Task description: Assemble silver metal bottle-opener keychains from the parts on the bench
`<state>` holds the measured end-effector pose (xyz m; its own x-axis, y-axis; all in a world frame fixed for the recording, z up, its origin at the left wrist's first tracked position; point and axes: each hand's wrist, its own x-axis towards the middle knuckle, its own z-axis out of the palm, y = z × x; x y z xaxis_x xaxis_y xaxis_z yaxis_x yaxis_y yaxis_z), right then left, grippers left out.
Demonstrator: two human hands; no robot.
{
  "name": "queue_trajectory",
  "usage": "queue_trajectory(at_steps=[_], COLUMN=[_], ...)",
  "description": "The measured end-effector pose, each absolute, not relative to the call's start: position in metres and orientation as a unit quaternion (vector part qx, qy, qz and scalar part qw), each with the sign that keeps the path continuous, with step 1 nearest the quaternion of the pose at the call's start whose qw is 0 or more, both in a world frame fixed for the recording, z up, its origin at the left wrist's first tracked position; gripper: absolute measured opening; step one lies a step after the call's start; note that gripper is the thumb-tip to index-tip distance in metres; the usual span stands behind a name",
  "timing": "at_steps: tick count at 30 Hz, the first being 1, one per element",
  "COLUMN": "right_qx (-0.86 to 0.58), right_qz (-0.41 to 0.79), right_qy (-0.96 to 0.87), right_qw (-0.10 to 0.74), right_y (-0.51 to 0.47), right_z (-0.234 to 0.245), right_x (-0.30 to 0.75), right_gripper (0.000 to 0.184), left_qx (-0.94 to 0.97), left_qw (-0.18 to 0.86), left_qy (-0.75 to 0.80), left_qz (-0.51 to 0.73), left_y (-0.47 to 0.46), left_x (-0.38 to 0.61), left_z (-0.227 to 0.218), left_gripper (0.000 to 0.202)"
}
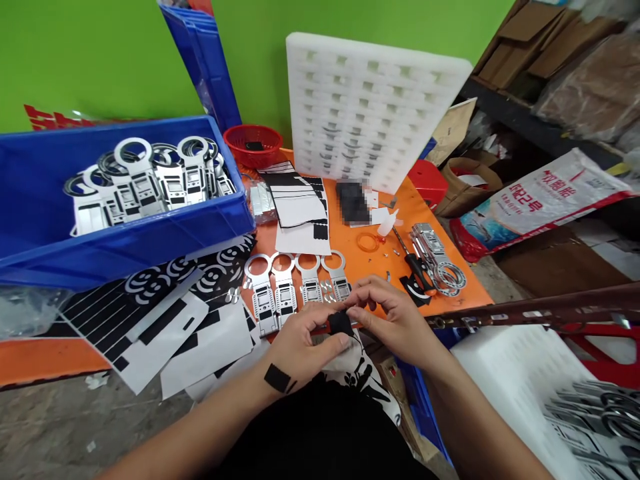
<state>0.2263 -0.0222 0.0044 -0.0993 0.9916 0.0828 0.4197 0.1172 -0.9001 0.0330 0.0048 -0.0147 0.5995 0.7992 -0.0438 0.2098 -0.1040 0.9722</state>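
Note:
A small black piece, looking like a foam or fabric sticker (pixel 341 323), is between my hands at the table's front edge. My left hand (pixel 307 340) grips it between thumb and fingers. At its upper right edge, my right hand (pixel 387 317) pinches with thumb and index finger; the fingertips partly hide the contact. More black patches (pixel 277 379) are stuck on my left wrist. Just beyond my hands lies a row of flat silver metal parts with ring ends (pixel 261 293), several in number. Small silver pieces (pixel 327 290) lie among them.
A blue bin (pixel 125 247) of ringed parts stands left, over black-and-white sticker sheets (pixel 210 347). Behind are a red basket (pixel 253 143) and an upright white foam tray (pixel 370 100). A screwdriver (pixel 415 263) and stacked metal parts (pixel 435 257) lie right.

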Motion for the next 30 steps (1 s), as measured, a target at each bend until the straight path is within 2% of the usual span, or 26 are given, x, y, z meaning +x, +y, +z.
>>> queue_trajectory(at_steps=[4,8,10,12,15,19,24,30], right_qx=[-0.526,-0.511,-0.524,-0.542,-0.560,-0.562,-0.557,-0.551], right_qz=[0.348,0.338,0.331,0.343,0.374,0.375,0.374,0.369], right_qy=[-0.690,-0.694,-0.673,-0.664,-0.680,-0.702,-0.711,-0.717], right_qw=[0.356,0.377,0.404,0.385,0.290,0.228,0.211,0.214], right_y=[-0.023,-0.020,-0.011,0.003,0.023,0.035,0.035,0.038], right_z=[0.010,0.019,0.018,0.012,-0.003,-0.016,-0.017,-0.022], right_x=[0.224,0.228,0.233,0.238,0.241,0.238,0.236,0.237], right_gripper=[0.005,0.008,0.010,0.013,0.017,0.019,0.020,0.022], left_qx=[0.668,0.544,0.534,0.612,0.778,0.875,0.907,0.916], left_qw=[0.590,0.687,0.684,0.619,0.463,0.323,0.253,0.234], left_qy=[0.373,0.414,0.435,0.433,0.359,0.292,0.275,0.278], left_qz=[0.260,0.246,0.239,0.235,0.226,0.213,0.191,0.169], left_y=[0.006,0.011,0.012,0.010,0.003,-0.003,-0.003,-0.004], left_x=[0.032,0.029,0.027,0.026,0.027,0.030,0.031,0.031], left_z=[-0.014,-0.010,-0.009,-0.010,-0.014,-0.020,-0.020,-0.020], left_gripper=[0.017,0.031,0.032,0.026,0.016,0.014,0.016,0.017])
